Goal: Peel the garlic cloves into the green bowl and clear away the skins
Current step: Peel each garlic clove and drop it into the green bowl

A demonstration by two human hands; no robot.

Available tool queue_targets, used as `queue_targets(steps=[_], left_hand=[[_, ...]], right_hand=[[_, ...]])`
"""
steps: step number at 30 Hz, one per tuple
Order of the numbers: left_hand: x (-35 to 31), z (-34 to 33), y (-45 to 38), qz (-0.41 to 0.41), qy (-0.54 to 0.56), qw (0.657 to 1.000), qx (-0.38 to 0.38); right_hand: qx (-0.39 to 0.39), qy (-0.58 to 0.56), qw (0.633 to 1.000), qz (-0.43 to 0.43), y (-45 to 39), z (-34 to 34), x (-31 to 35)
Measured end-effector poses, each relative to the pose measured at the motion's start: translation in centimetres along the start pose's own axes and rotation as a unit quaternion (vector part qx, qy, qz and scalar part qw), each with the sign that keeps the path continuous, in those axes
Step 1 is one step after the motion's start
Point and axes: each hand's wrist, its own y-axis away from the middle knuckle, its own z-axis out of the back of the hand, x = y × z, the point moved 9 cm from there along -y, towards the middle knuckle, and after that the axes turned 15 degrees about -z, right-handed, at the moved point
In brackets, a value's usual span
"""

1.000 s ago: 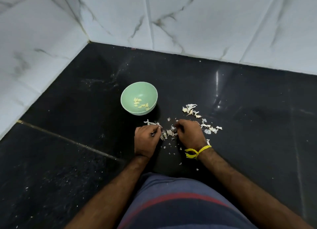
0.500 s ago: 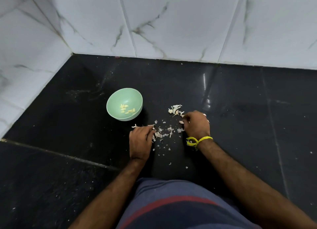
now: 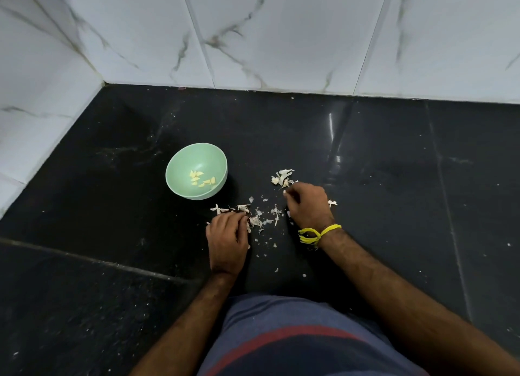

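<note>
Right hand point(image 3: 308, 205), fingers curled at center frame, rakes skins point(image 3: 263, 216) toward left hand point(image 3: 226, 242), likewise curled, apparently for gathering.

A black stone surface point(image 3: 380, 206), glossy and speckled, meets white marbled wall tiles point(image 3: 281, 38) at a corner. On it stands a green bowl point(image 3: 180, 187), and to its right papery garlic skins point(image 3: 282, 176) lie scattered in small clumps with tiny flakes point(image 3: 266, 239) nearer the person. Both hands rest on it among the skins.
</note>
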Motion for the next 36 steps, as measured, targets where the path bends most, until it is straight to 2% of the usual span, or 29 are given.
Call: queue_targets(steps=[4,10,14,20,27,36], left_hand=[[-0.1,-0.3,-0.2,-0.014,0.003,1.0,0.009],[-0.5,-0.6,-0.4,-0.045,0.008,0.999,0.017],[-0.4,-0.7,-0.3,-0.045,0.018,0.999,0.019],[-0.7,-0.5,-0.4,-0.053,0.022,0.998,0.006],[-0.4,0.1,-0.5,-0.024,0.064,0.998,-0.004],[-0.3,0.1,-0.4,-0.009,0.061,0.998,0.007]], right_hand=[[0.056,-0.035,0.998,-0.009,1.2,-1.3,0.3],[0.11,0.014,0.992,-0.066,1.4,-3.4,-1.2],[0.117,0.056,0.991,-0.044,2.0,-3.6,-0.2],[0.175,0.117,0.977,-0.026,3.2,-5.8,0.5],[0.165,0.11,0.98,-0.014,3.4,-5.6,1.0],[0.209,0.121,0.97,-0.018,3.7,-5.9,2.1]])
